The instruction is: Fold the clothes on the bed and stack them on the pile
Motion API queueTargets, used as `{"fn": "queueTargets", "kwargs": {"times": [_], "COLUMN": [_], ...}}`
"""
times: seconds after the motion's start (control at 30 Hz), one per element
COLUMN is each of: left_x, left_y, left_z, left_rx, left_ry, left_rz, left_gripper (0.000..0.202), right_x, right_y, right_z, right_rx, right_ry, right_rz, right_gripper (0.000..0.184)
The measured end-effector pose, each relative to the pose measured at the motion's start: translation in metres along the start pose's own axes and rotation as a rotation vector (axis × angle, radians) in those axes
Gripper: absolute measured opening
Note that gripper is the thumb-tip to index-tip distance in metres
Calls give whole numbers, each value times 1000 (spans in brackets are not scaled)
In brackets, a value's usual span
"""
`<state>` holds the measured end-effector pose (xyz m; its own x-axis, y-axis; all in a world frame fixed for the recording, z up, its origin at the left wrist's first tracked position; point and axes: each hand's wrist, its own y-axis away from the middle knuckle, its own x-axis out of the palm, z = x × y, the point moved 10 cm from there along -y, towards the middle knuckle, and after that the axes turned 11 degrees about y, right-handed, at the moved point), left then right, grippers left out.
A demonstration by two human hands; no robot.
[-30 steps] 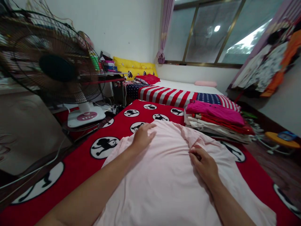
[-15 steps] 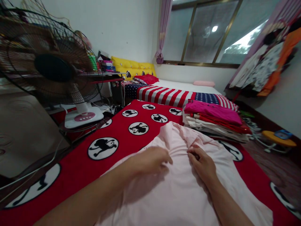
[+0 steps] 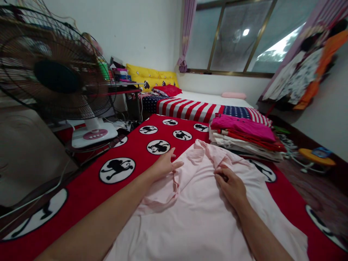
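Observation:
A pale pink shirt (image 3: 206, 217) lies spread on a red blanket (image 3: 187, 146) printed with black figures in white circles. Its far end is bunched and creased, and its left edge forms a loose fold. My left hand (image 3: 163, 165) is at that left edge, fingers stretched out and apart, with the thumb side over the cloth. My right hand (image 3: 232, 186) rests on the upper middle of the shirt. Its thumb and fingertips are pinched together on the pink fabric.
A stack of folded clothes (image 3: 244, 136), magenta on top, sits beyond the shirt on the right. A standing fan (image 3: 94, 132) is at the left. Behind lies a bed with a striped cover (image 3: 187, 108). A yellow stool (image 3: 317, 156) stands at the far right.
My left hand has moved left and away from me, from over the shirt to its left edge, and its fingers have spread. A fold now shows there. My right hand stays pinched.

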<state>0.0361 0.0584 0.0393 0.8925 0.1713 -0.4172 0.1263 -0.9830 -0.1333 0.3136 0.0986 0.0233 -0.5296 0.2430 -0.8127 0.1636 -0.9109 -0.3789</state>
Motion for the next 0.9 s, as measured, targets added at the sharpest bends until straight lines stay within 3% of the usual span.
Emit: {"fn": "queueTargets", "kwargs": {"times": [0.07, 0.17, 0.33, 0.47, 0.57, 0.67, 0.77, 0.83, 0.9], "left_x": [14, 28, 41, 46, 46, 46, 47, 47, 50], "left_y": [-2, 0, 7, 9, 8, 7, 7, 7, 7], "left_z": [14, 9, -3, 2, 3, -5, -12, -9, 1], "left_rx": [-11, 72, 136, 79, 49, 74, 102, 66, -6], "left_ry": [192, 299, 242, 181, 17, -193, -313, -275, -142], "left_rz": [52, 103, 130, 85, 52, 53, 49, 36, 38], "left_gripper": [83, 83, 75, 88, 94, 78, 43, 27, 26], "right_x": [0, 1, 1, 1, -1, -4, -6, -7, -7], "right_y": [0, 1, 1, 1, 2, 3, 3, 4, 4], "right_z": [0, -2, -2, 0, 1, 3, 5, 6, 5], "right_rx": [3, 22, 27, 18, 25, 15, 7, 9, 15], "right_ry": [5, 14, 6, -4, 0, -7, -7, -9, -12], "right_rz": [4, 7, 4, 1, -8, -18, -37, -44, -39], "right_gripper": [23, 23, 22, 20, 20, 20, 20, 20, 20]}}
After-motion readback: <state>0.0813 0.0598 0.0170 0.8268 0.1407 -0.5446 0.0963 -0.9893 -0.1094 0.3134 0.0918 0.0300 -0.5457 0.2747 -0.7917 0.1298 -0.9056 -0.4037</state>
